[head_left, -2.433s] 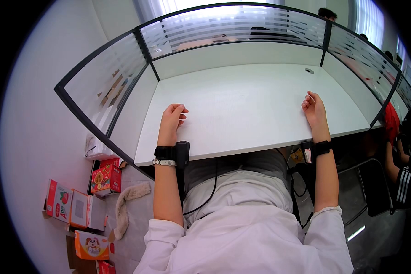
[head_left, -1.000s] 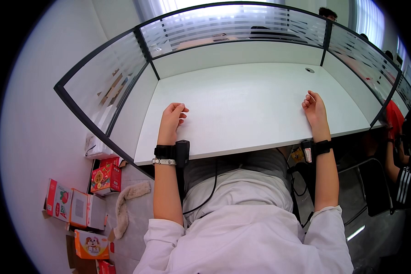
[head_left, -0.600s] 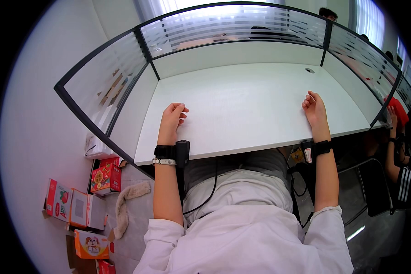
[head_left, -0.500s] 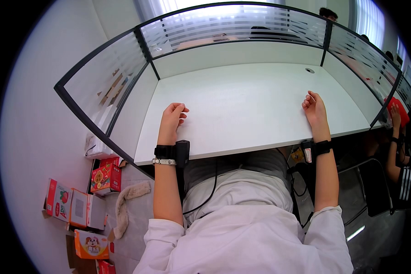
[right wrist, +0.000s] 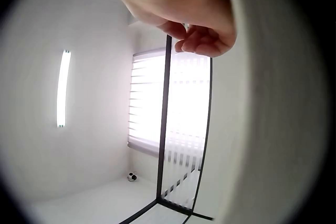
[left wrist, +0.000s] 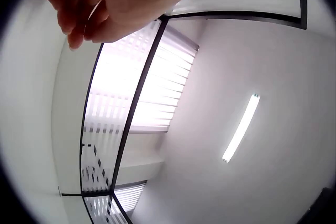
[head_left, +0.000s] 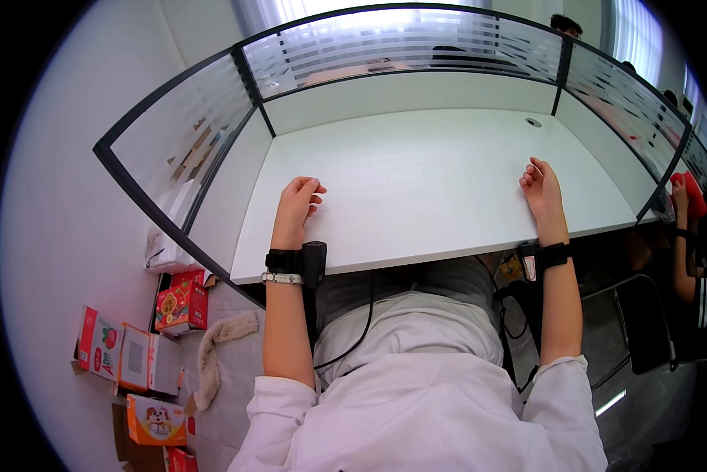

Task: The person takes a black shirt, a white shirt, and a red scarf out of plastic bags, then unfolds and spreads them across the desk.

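In the head view my left hand (head_left: 295, 206) rests at the left side of the white desk (head_left: 416, 189), fingers loosely curled and holding nothing. My right hand (head_left: 541, 189) lies at the desk's right side, its fingers also loosely bent with nothing in them. Each wrist carries a black strap with a small camera. The left wrist view has the left hand (left wrist: 121, 3) at its top, thumb and fingers relaxed. At the top of the right wrist view, the right hand (right wrist: 184, 14) shows its fingers bent inward.
A low partition with a dark frame (head_left: 255, 86) and striped glass surrounds the desk. A round cable hole (head_left: 533, 122) sits at the back right. Cardboard boxes (head_left: 157, 421) and a beige fluffy strip (head_left: 212, 358) lie on the floor at left. At right, another person's hand holds something red (head_left: 693, 195).
My two hands stay where they were. At the far right, the other person's arm has risen and moved the red thing.
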### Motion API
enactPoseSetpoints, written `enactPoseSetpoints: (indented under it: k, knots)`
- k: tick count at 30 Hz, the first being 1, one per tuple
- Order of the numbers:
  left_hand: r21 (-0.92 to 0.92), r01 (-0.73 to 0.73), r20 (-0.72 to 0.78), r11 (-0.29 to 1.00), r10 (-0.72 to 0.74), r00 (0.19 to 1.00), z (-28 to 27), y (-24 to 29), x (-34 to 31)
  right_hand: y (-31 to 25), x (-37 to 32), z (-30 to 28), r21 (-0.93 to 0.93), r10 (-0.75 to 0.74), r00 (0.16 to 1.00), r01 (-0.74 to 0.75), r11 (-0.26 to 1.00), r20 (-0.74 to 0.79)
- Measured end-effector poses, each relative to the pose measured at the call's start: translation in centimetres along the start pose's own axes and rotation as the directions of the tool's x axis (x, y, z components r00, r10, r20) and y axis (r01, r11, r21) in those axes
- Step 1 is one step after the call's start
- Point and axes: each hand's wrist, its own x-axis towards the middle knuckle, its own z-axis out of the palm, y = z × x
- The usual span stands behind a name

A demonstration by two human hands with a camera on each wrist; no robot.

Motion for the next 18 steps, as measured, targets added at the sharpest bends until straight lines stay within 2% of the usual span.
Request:
enactPoseSetpoints:
  k: [5,18]
  knots:
    - [0.131,-0.014,0.117,0.991,-0.002,0.993,0.02,-0.25,0.26,0.0,-0.05,0.01,-0.001,0.002,1.0,-0.002,1.0,-0.005]
    - [0.156,-0.038,0.129,0.987,0.018,0.992,0.01,-0.39,0.25,0.03,-0.11,0.01,-0.013,-0.007,1.0,0.007,1.0,-0.01]
